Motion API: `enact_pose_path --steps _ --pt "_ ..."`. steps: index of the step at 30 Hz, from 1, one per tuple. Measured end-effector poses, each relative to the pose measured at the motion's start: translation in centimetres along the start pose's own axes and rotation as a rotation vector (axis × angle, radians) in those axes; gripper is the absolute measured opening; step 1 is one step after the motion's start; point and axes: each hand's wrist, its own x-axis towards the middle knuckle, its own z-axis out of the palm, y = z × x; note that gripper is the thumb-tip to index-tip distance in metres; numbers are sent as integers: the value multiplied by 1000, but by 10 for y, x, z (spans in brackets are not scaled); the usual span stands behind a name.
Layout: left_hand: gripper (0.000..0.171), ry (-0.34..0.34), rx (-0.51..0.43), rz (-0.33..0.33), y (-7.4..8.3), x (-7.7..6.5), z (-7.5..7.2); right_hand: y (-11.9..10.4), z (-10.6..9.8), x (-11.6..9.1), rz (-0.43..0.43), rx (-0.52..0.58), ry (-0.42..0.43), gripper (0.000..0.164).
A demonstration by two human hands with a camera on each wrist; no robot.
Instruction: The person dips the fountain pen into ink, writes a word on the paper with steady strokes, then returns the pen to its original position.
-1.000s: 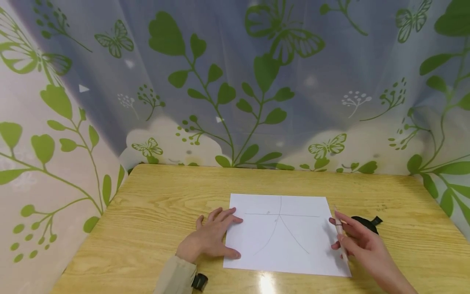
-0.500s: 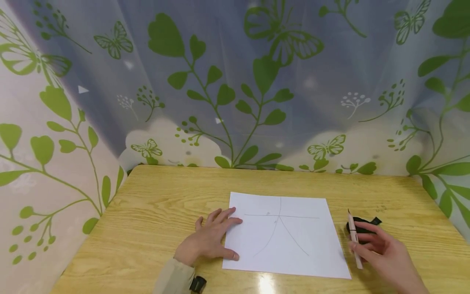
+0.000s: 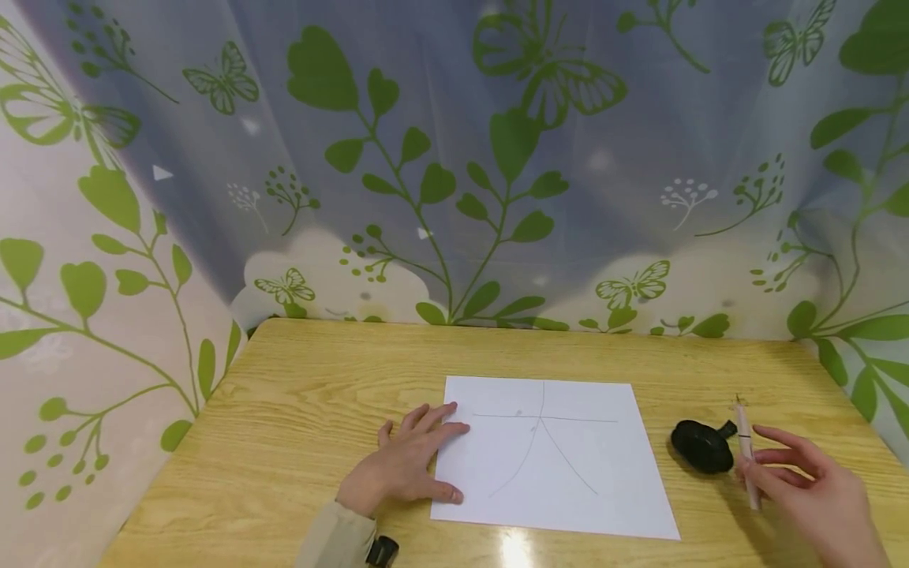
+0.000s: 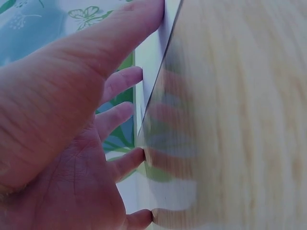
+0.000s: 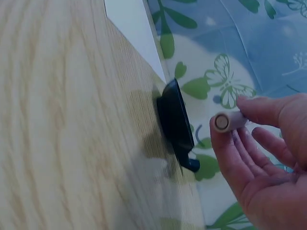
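Note:
A white sheet of paper [image 3: 554, 465] lies on the wooden table, bearing thin grey lines: one across, one short upright and two curving down and apart. My left hand [image 3: 401, 465] rests at its left edge, fingers spread and thumb on the paper. To the right of the sheet, my right hand [image 3: 817, 489] pinches a pale pink pencil [image 3: 746, 457] with a dark band, held upright-leaning above the table. In the right wrist view the pencil's round blunt end [image 5: 222, 122] faces the camera. Just left of this hand sits a small black pan-shaped dish [image 3: 699, 447] with a short handle.
The wooden table [image 3: 341, 355] runs back to a curtain [image 3: 426, 158] printed with green leaves and butterflies, which also hangs along the left and right sides. A black band [image 3: 383, 550] shows at the left sleeve's cuff.
My right hand has moved right with the pencil, from the paper's right edge past the black dish, which is now uncovered. My left hand and the paper have stayed nearly still.

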Motion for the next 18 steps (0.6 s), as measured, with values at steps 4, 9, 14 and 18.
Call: enact_pose_path --steps 4,9,14,18 --pt "89 -1 -9 -2 -1 0 1 3 -5 6 32 -37 46 55" --pt "90 1 -10 -7 -2 1 1 4 -7 10 60 -89 98 58" --pt "83 -9 -12 -7 -3 1 0 6 -5 13 7 -138 104 55" --pt "82 -20 -19 -8 -3 1 0 9 -4 15 -100 -186 85 49"
